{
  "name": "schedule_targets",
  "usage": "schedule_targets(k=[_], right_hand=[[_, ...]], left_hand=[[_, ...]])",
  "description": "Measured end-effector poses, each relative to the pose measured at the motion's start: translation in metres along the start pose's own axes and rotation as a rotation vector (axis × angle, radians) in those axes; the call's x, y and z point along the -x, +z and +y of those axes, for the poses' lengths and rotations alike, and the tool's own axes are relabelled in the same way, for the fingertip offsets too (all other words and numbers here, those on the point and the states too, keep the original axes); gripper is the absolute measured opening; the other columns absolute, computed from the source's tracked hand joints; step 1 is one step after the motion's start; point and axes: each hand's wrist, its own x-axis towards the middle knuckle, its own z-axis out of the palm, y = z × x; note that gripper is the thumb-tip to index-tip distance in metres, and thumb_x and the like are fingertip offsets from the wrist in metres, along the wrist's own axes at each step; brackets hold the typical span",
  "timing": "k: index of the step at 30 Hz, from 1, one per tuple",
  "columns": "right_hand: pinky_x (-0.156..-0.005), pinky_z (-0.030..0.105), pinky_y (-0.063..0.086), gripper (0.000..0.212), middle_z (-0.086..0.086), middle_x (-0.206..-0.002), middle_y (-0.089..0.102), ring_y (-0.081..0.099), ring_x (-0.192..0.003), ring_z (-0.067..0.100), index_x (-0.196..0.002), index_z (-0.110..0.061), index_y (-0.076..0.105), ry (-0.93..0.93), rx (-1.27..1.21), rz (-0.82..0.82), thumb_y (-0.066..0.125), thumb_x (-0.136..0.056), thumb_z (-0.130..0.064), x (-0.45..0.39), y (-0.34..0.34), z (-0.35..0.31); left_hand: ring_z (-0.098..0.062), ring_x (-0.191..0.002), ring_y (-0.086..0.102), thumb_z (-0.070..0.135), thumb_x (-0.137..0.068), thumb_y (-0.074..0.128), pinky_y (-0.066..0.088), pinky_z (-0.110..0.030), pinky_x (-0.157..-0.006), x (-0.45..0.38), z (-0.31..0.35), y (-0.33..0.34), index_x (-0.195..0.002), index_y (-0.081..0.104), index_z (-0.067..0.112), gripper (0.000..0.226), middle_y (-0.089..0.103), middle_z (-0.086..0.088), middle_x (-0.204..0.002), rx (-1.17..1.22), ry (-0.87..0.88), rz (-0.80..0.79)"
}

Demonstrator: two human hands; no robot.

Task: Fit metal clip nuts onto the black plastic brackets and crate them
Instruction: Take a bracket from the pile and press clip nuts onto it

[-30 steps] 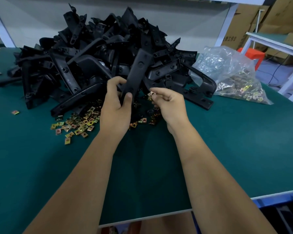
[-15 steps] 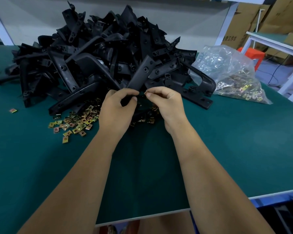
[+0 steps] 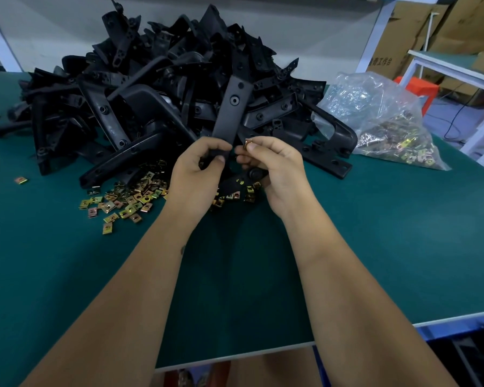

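Left grip (image 3: 199, 169) on bracket (image 3: 231, 113) base, clip nut (image 3: 247, 142) beside

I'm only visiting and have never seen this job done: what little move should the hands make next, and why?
Probably slide the clip nut onto the lower end of the bracket. The left hand holds that bracket upright, the right hand pinches the nut right beside its bottom edge, and no nut shows on that end yet.
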Motion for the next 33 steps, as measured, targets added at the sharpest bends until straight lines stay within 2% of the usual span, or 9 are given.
schedule_targets(k=[4, 9, 15, 19, 23, 28, 32, 33], right_hand=[[-0.063, 0.021, 0.050, 0.016, 0.002, -0.077, 0.072, 0.066, -0.069, 0.012, -0.091, -0.011, 0.072, 0.039, -0.093, 0.032, 0.060, -0.091, -0.001, 0.0000, -0.0031, -0.0028], [-0.066, 0.020, 0.053, 0.015, 0.001, -0.078, 0.073, 0.067, -0.070, 0.009, -0.094, -0.010, 0.072, 0.022, -0.152, 0.072, 0.062, -0.091, 0.000, -0.0020, -0.0057, -0.0031], [-0.063, 0.021, 0.053, 0.015, 0.004, -0.079, 0.073, 0.068, -0.070, 0.011, -0.090, -0.014, 0.074, -0.001, -0.166, 0.076, 0.062, -0.093, -0.005, -0.0036, -0.0090, -0.0013], [-0.064, 0.021, 0.053, 0.015, 0.005, -0.078, 0.072, 0.066, -0.070, 0.012, -0.090, -0.012, 0.074, -0.022, -0.194, 0.103, 0.061, -0.093, -0.003, -0.0047, -0.0099, -0.0011], [-0.063, 0.020, 0.053, 0.014, 0.004, -0.074, 0.071, 0.065, -0.066, 0.010, -0.089, -0.010, 0.072, -0.023, -0.227, 0.157, 0.061, -0.093, -0.002, -0.0047, -0.0092, -0.0028], [-0.065, 0.021, 0.053, 0.009, 0.003, -0.073, 0.069, 0.064, -0.065, 0.010, -0.093, -0.007, 0.069, -0.014, -0.281, 0.235, 0.061, -0.093, -0.002, -0.0057, -0.0102, -0.0045], [-0.062, 0.019, 0.053, 0.011, 0.002, -0.071, 0.069, 0.064, -0.064, 0.009, -0.090, -0.008, 0.069, 0.008, -0.248, 0.198, 0.060, -0.094, -0.002, -0.0057, -0.0102, -0.0046], [-0.062, 0.019, 0.053, 0.012, 0.001, -0.071, 0.069, 0.064, -0.064, 0.009, -0.089, -0.009, 0.069, 0.016, -0.226, 0.177, 0.060, -0.094, -0.003, -0.0054, -0.0101, -0.0045]], left_hand=[[0.010, -0.078, 0.053, -0.003, -0.095, 0.052, 0.043, -0.006, -0.076, 0.0010, -0.0002, 0.0007, -0.089, 0.064, 0.034, 0.039, 0.058, 0.013, -0.087, 0.042, -0.028, -0.025], [-0.013, -0.092, 0.061, -0.001, -0.096, 0.051, 0.054, -0.028, -0.085, 0.0015, 0.0021, 0.0000, -0.099, 0.065, 0.042, 0.046, 0.065, -0.002, -0.097, 0.111, -0.088, -0.081], [-0.013, -0.095, 0.062, -0.002, -0.096, 0.051, 0.054, -0.021, -0.080, 0.0026, 0.0035, 0.0010, -0.104, 0.065, 0.042, 0.047, 0.067, -0.010, -0.110, 0.117, -0.103, -0.136], [-0.015, -0.095, 0.063, -0.003, -0.095, 0.052, 0.053, -0.024, -0.079, 0.0035, 0.0022, 0.0024, -0.102, 0.067, 0.043, 0.049, 0.067, -0.002, -0.102, 0.097, -0.105, -0.165], [-0.021, -0.103, 0.064, -0.003, -0.094, 0.052, 0.056, -0.030, -0.087, 0.0037, 0.0009, 0.0029, -0.100, 0.069, 0.045, 0.051, 0.067, -0.004, -0.108, 0.099, -0.098, -0.173], [-0.011, -0.099, 0.063, -0.003, -0.094, 0.052, 0.050, -0.019, -0.080, 0.0028, -0.0014, 0.0021, -0.101, 0.069, 0.045, 0.051, 0.067, 0.001, -0.106, 0.101, -0.079, -0.194], [-0.018, -0.103, 0.064, -0.003, -0.094, 0.050, 0.054, -0.027, -0.087, 0.0013, -0.0031, 0.0027, -0.106, 0.065, 0.047, 0.054, 0.066, -0.009, -0.111, 0.102, -0.074, -0.158], [-0.016, -0.101, 0.064, -0.003, -0.094, 0.049, 0.054, -0.026, -0.085, 0.0001, -0.0044, 0.0020, -0.108, 0.061, 0.050, 0.056, 0.066, -0.009, -0.110, 0.109, -0.080, -0.134]])
